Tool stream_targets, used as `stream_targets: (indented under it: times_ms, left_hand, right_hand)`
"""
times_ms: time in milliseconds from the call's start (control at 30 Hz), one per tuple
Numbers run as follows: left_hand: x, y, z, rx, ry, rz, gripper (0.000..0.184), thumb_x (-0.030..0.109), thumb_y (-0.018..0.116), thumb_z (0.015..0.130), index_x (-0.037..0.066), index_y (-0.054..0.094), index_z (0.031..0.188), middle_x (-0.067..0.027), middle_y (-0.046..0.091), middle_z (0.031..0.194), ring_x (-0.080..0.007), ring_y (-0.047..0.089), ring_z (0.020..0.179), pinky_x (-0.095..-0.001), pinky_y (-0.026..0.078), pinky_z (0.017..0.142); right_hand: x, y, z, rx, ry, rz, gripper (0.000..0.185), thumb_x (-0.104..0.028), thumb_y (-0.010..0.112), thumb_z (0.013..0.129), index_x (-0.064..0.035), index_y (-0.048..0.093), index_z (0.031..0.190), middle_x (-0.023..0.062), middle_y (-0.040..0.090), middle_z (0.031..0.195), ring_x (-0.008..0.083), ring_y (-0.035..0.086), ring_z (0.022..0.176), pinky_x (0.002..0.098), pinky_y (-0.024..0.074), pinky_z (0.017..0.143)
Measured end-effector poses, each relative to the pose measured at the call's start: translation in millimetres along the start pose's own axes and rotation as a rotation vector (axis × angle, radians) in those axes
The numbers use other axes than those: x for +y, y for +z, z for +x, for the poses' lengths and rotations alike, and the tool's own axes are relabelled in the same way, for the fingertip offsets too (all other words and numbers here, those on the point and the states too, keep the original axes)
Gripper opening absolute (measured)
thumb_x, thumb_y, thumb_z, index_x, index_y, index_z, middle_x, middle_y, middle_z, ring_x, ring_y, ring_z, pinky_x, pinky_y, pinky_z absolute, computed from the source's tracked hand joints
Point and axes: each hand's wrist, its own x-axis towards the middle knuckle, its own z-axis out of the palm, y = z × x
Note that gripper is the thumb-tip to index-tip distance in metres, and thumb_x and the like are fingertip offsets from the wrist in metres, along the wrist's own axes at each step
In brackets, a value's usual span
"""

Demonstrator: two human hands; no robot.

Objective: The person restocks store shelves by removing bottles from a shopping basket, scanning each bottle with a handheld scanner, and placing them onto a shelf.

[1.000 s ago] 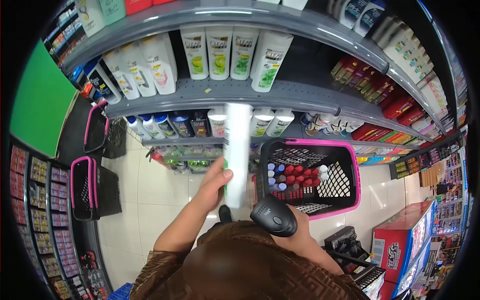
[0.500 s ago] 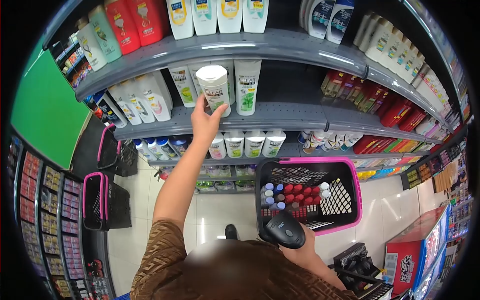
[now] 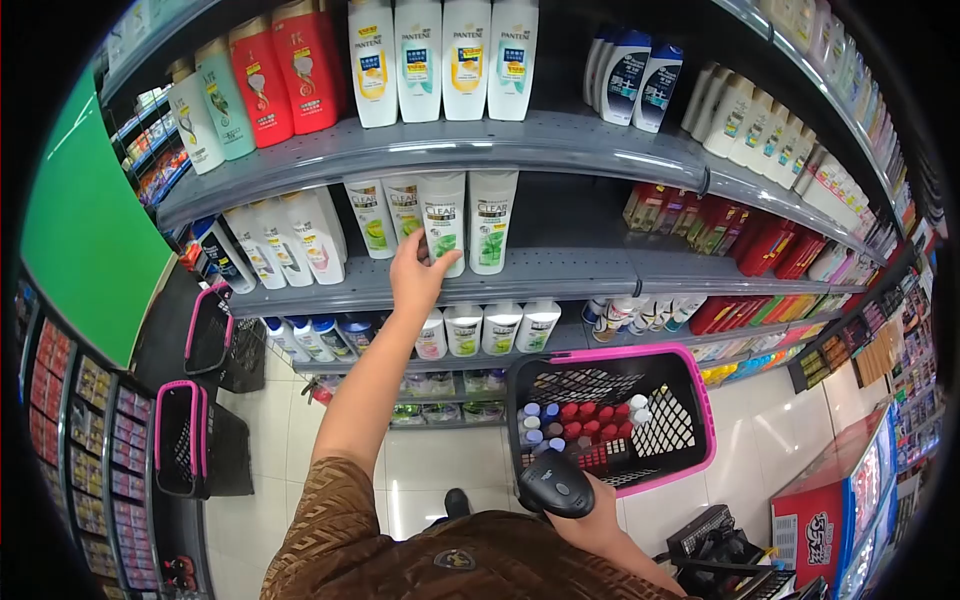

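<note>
My left hand [image 3: 420, 277] is closed around the lower part of a white CLEAR shampoo bottle [image 3: 443, 217] with green leaves on its label. The bottle stands upright at the front of the middle shelf [image 3: 560, 277]. Close on its right is a similar white bottle [image 3: 491, 222], and more CLEAR bottles [image 3: 371, 218] line up on its left. My right hand [image 3: 592, 515] grips a black barcode scanner [image 3: 556, 485], held low in front of my body by the near rim of a black shopping basket [image 3: 708, 425].
Red, white and blue-capped bottles lie in the pink-rimmed basket. Pantene bottles [image 3: 415, 65] fill part of the upper shelf [image 3: 450, 145]. More baskets [image 3: 182, 440] stand at the left, and a red box [image 3: 800, 530] sits at the lower right.
The shampoo bottle, tilted in front of the row half a second ago, has moved back to stand upright beside its neighbour. My left hand still holds it. The view has tipped upward.
</note>
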Motion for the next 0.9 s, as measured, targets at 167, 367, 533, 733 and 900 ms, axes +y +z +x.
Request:
stream_targets:
  times_ms: [167,367,533,733,900]
  left_hand:
    - [-6,5,-2,0.029,-0.020,0.007,0.066,0.023,0.093,0.077,-0.002,0.062,0.130,-0.0159,0.071,0.123,-0.0256,0.073,0.111,-0.0377,0.062,0.090]
    - [-15,8,3,0.014,-0.012,0.065,0.069,0.028,0.094,0.075,0.003,0.063,0.131,-0.0127,0.069,0.126,-0.0265,0.073,0.112,-0.0382,0.060,0.089]
    - [-24,9,3,0.017,0.001,0.046,0.070,0.029,0.093,0.074,0.003,0.062,0.132,-0.0128,0.069,0.126,-0.0271,0.073,0.110,-0.0386,0.059,0.090]
    - [-23,10,5,0.016,0.051,0.026,0.067,0.017,0.091,0.078,-0.001,0.059,0.134,-0.0180,0.071,0.124,-0.0274,0.072,0.113,-0.0384,0.061,0.093]
    - [-21,11,3,0.004,0.017,-0.009,0.066,0.016,0.091,0.078,0.001,0.060,0.134,-0.0176,0.072,0.123,-0.0269,0.072,0.113,-0.0379,0.063,0.091]
  right_hand:
    - [-13,15,-1,0.007,0.005,-0.005,0.031,-0.011,0.083,0.075,-0.0005,0.069,0.101,0.0157,0.073,0.090,0.0351,0.074,0.080,0.0391,0.0579,0.071]
    - [-27,27,-1,-0.008,-0.007,-0.052,0.037,-0.009,0.083,0.076,0.0008,0.070,0.109,0.0161,0.073,0.093,0.0351,0.075,0.083,0.0385,0.0588,0.073]
    - [-32,36,-5,-0.015,0.002,-0.035,0.038,-0.010,0.083,0.076,0.0011,0.070,0.109,0.0163,0.073,0.092,0.0347,0.074,0.081,0.0386,0.0584,0.073]
    - [-29,33,-12,-0.003,-0.010,-0.065,0.036,-0.010,0.083,0.076,0.0012,0.070,0.108,0.0161,0.073,0.091,0.0329,0.074,0.080,0.0376,0.0578,0.072]
    - [-22,24,-14,0.005,0.003,-0.026,0.034,-0.010,0.083,0.076,0.0004,0.069,0.105,0.0162,0.072,0.090,0.0342,0.074,0.080,0.0377,0.0577,0.072]
